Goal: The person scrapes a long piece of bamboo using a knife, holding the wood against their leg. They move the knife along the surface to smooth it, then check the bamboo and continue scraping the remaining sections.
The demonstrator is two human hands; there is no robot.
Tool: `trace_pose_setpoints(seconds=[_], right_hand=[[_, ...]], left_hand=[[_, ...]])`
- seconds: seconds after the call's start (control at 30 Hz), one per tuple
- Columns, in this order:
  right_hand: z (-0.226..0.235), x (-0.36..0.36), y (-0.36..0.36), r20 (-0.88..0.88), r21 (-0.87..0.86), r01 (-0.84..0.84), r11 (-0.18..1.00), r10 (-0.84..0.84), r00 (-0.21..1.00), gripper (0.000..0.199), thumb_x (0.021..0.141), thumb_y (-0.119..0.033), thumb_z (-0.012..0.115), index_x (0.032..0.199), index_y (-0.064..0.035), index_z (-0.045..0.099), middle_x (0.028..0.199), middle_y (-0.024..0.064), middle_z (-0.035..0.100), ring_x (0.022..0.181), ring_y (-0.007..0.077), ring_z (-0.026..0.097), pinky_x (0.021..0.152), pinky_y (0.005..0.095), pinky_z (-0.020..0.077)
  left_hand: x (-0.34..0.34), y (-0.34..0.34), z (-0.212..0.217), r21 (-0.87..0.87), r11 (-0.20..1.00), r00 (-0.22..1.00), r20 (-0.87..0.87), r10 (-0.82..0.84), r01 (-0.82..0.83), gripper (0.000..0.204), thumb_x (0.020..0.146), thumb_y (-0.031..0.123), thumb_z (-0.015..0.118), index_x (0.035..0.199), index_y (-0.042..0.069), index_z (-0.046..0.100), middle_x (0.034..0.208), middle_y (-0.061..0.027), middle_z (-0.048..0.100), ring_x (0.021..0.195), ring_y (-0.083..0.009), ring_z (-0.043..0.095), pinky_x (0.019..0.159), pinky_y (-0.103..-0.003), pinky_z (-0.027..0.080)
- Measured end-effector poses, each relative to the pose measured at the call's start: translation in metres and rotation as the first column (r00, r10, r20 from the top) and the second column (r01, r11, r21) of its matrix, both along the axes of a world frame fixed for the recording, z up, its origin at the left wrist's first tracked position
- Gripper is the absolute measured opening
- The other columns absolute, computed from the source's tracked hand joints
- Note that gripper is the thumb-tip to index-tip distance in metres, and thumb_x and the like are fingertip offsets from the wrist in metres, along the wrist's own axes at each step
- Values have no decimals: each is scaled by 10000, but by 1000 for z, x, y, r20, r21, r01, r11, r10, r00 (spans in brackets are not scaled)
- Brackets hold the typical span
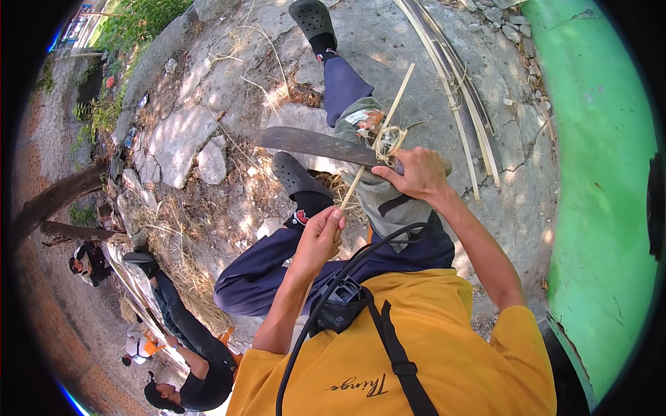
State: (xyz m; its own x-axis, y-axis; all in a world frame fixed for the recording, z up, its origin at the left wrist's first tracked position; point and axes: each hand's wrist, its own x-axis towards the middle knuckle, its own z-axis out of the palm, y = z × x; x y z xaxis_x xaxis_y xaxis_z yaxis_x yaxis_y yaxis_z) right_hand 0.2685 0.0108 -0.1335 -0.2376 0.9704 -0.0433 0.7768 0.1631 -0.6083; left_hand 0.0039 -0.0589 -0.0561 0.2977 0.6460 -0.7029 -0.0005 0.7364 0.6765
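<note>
My left hand (320, 239) is closed around the lower end of a thin pale bamboo strip (401, 93), which slants up and away across my leg. My right hand (420, 175) grips a machete (312, 143) at its handle end, with the thumb pressed near the strip. The dark, wide blade points left and lies across the strip. Curled pale shavings (388, 142) bunch up beside the right fingers. Under the hands, a worn grey-green cloth (388, 197) covers my right knee and thigh. The machete's handle is mostly hidden by my hand.
Long split bamboo strips (461, 104) lie on the cracked concrete at the right, near a green wall (590, 180). Broken slabs (173, 142) and loose fibres cover the ground at the left. A person in black (201, 374) sits at the lower left, with others beyond.
</note>
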Motion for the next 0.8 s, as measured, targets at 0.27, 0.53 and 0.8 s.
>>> trace_pose_setpoints(seconds=[0.27, 0.53, 0.8], right_hand=[[-11, -3, -2, -69, 31, 66, 997, -64, 996, 610, 932, -633, 693, 833, -31, 698, 537, 185, 585, 539, 392, 657, 551, 480, 508], [0, 1, -2, -20, -98, 122, 988, -124, 992, 682, 932, -692, 651, 943, -17, 753, 589, 211, 634, 577, 396, 685, 564, 485, 521], [4, -7, 0, 8, -8, -59, 998, 59, 998, 634, 949, -650, 650, 922, -22, 730, 594, 198, 637, 571, 410, 674, 580, 492, 527]], left_hand=[[-7, -7, -10, -14, 999, 998, -48, -37, 36, 304, 1166, 308, 448, 938, 115, 500, 624, 107, 292, 475, -8, 236, 437, -225, 178], [-21, -21, 10, -62, 997, 999, 10, -33, 34, 310, 1167, 312, 445, 934, 116, 502, 622, 112, 292, 478, -6, 234, 435, -229, 174], [-15, -3, 12, -18, 999, 999, -17, -37, 37, 316, 1170, 309, 436, 924, 118, 493, 641, 100, 308, 478, -15, 252, 435, -231, 202]])
